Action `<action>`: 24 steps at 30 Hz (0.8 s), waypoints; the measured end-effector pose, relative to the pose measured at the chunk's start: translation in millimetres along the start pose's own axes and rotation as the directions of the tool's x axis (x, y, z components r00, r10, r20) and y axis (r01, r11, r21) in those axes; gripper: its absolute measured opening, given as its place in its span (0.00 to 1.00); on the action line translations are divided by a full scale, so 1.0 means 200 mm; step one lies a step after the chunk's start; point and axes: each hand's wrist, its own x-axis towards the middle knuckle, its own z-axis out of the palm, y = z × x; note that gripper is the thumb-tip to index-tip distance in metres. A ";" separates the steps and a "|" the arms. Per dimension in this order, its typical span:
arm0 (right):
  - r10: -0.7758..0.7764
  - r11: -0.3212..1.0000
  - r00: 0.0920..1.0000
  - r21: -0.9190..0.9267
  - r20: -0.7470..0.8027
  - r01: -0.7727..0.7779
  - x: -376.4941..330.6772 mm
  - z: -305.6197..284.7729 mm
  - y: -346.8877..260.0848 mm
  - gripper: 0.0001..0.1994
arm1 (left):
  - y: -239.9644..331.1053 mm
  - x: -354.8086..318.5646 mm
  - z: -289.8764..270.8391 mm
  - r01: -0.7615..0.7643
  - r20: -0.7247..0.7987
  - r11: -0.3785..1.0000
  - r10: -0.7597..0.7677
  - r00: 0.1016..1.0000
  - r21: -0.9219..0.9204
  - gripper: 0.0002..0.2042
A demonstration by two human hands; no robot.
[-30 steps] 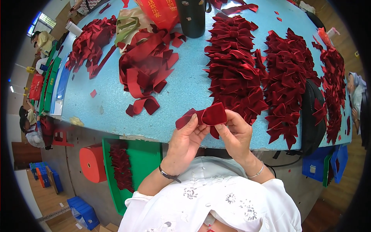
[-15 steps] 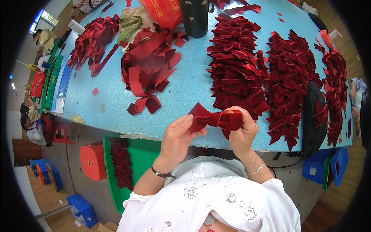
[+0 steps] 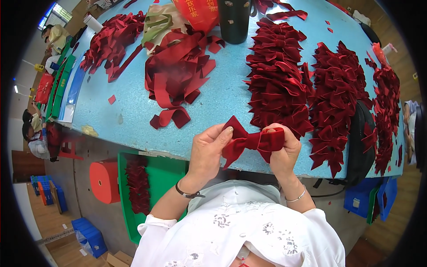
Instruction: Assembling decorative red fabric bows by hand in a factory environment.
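Just above the near edge of the table [image 3: 133,107], a dark red velvet bow [image 3: 251,141] is held between the two hands, its pinched middle sitting between them. The left hand [image 3: 209,151] is closed on the bow's left loop, thumb and fingertips pressed to the cloth, a dark band on its wrist. The right hand [image 3: 284,153] is clamped around the right loop, fingers curled over the top, a thin bracelet on its wrist.

Just beyond the right hand lies a long heap of finished red bows [image 3: 278,80], and further right a second heap [image 3: 338,98] and a third along the far right edge [image 3: 387,102]. Ahead of the left hand lies a tangle of red ribbon strips [image 3: 178,75], with another red pile [image 3: 109,44] further left. A dark cylinder [image 3: 234,20] stands at the far side of the light blue table.

Below the table's edge, on the person's left, a green tray [image 3: 164,178] holds a row of red pieces [image 3: 138,184], beside a red stool [image 3: 104,180]. Blue crates [image 3: 91,233] sit on the floor.
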 end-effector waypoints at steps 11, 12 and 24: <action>-0.107 0.981 0.993 -0.158 0.041 0.113 -0.01 0.00 -0.03 0.04 | 0.08 0.02 -0.03 0.078 0.090 0.991 -0.087 0.992 0.106 0.15; -0.108 0.981 0.993 -0.157 0.042 0.114 -0.02 0.00 -0.03 0.04 | 0.08 0.01 -0.03 0.076 0.090 0.991 -0.086 0.992 0.107 0.15; -0.178 0.974 0.984 -0.141 0.004 0.177 -0.03 -0.02 0.00 0.04 | 0.02 -0.02 0.04 0.110 0.037 0.986 -0.106 0.994 -0.125 0.15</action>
